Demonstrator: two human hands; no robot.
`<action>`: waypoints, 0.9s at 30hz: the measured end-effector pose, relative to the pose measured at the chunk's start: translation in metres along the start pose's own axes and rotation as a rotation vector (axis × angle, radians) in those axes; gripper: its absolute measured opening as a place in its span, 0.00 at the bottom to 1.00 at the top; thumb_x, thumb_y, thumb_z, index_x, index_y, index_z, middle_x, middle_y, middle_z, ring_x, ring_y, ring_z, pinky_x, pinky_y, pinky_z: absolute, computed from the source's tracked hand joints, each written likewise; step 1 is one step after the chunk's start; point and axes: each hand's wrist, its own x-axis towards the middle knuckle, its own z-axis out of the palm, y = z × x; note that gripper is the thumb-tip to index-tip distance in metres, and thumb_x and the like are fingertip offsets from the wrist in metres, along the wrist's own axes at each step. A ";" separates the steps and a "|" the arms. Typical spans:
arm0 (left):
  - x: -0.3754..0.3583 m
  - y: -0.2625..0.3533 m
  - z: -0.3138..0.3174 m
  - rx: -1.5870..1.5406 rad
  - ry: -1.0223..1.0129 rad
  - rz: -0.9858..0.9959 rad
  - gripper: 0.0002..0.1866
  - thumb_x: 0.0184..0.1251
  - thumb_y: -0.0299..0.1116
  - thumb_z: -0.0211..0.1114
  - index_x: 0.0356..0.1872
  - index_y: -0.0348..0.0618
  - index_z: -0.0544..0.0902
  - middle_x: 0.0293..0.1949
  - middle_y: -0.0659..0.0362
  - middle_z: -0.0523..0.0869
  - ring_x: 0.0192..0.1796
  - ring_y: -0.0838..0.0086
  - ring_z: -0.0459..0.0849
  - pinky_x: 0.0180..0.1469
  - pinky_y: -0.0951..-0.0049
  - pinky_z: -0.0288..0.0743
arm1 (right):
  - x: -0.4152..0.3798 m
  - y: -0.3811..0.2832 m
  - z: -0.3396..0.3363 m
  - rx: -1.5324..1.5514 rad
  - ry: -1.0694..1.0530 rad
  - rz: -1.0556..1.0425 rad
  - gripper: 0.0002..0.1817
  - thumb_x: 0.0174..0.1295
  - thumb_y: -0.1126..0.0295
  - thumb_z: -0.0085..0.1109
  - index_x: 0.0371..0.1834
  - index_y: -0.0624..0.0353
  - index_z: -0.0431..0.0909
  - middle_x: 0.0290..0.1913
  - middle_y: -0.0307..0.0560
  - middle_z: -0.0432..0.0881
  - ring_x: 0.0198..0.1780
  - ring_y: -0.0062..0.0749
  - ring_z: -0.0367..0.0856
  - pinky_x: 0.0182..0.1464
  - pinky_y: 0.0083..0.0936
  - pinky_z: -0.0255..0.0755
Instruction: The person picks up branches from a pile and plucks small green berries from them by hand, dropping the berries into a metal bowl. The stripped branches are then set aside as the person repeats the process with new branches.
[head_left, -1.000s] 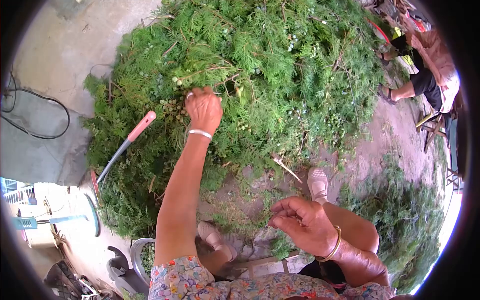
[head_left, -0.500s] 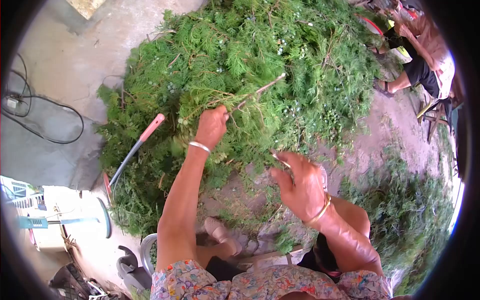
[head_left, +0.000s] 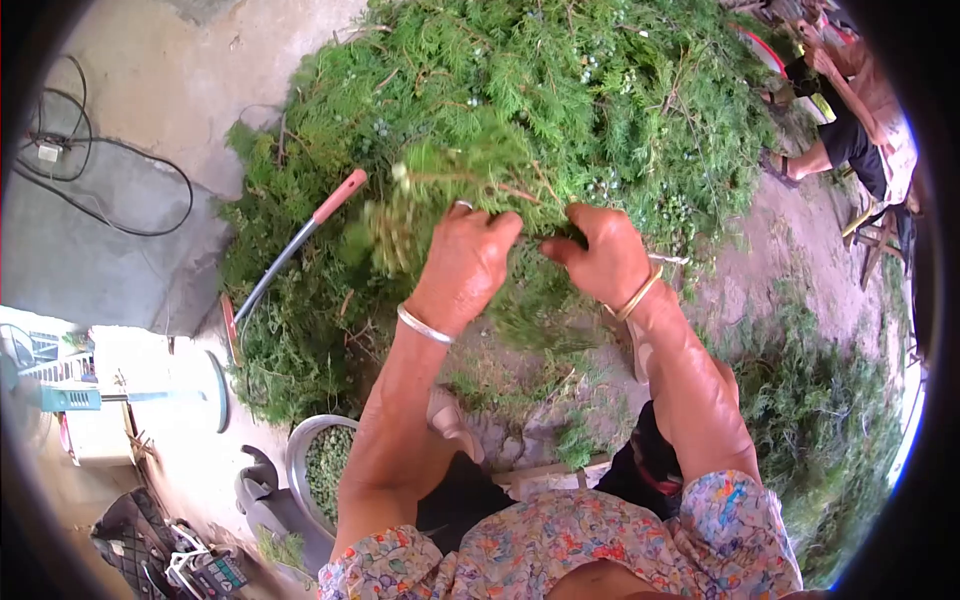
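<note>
My left hand (head_left: 465, 262) is closed around a leafy evergreen branch (head_left: 515, 190), held over the pile in front of me. The branch's feathery tips are blurred by motion. Close by on the right, my right hand (head_left: 605, 255) has its fingers curled at the same branch. Its grip is partly hidden by the back of the hand. A pale stick end (head_left: 672, 260) sticks out beyond the right wrist. Beneath both hands spreads a big heap of evergreen cuttings (head_left: 480, 80) dotted with bluish berries.
A grey-shafted tool with a pink grip (head_left: 340, 195) leans on the heap's left side. A metal basin (head_left: 295, 455) of green berries stands by my left arm. Black cable (head_left: 130, 225) lies at left. More cuttings (head_left: 810, 400) lie right; another person (head_left: 865, 120) sits at upper right.
My right hand has moved up and inward to the branch, beside the left. My left hand has drawn the branch lower and rightward. The berry basin shows more fully.
</note>
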 end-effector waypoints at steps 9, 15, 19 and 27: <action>-0.042 -0.013 -0.022 -0.665 0.741 -0.559 0.07 0.54 0.20 0.65 0.35 0.32 0.80 0.27 0.58 0.83 0.25 0.82 0.77 0.29 0.84 0.71 | 0.017 -0.001 -0.002 0.504 0.308 0.277 0.10 0.51 0.71 0.66 0.19 0.64 0.77 0.16 0.29 0.68 0.19 0.14 0.59 0.20 0.19 0.53; -0.050 -0.023 -0.035 -1.035 0.474 -0.816 0.06 0.59 0.23 0.61 0.35 0.32 0.81 0.29 0.57 0.84 0.29 0.78 0.81 0.29 0.82 0.74 | 0.017 0.004 -0.020 0.526 0.369 0.355 0.14 0.51 0.69 0.66 0.14 0.58 0.74 0.16 0.29 0.68 0.20 0.14 0.57 0.24 0.19 0.50; -0.059 -0.029 -0.017 -0.975 0.241 -0.889 0.05 0.59 0.24 0.60 0.33 0.32 0.81 0.27 0.60 0.82 0.27 0.79 0.79 0.28 0.82 0.72 | 0.019 0.014 -0.026 0.602 0.369 0.384 0.14 0.52 0.68 0.67 0.13 0.57 0.74 0.17 0.30 0.69 0.21 0.14 0.58 0.26 0.18 0.51; -0.055 -0.008 -0.023 -1.484 0.256 -0.995 0.11 0.62 0.28 0.61 0.42 0.33 0.80 0.29 0.65 0.79 0.30 0.83 0.75 0.32 0.80 0.70 | 0.015 0.014 -0.034 0.886 0.420 0.467 0.12 0.51 0.69 0.68 0.16 0.58 0.75 0.19 0.34 0.74 0.19 0.16 0.63 0.25 0.17 0.58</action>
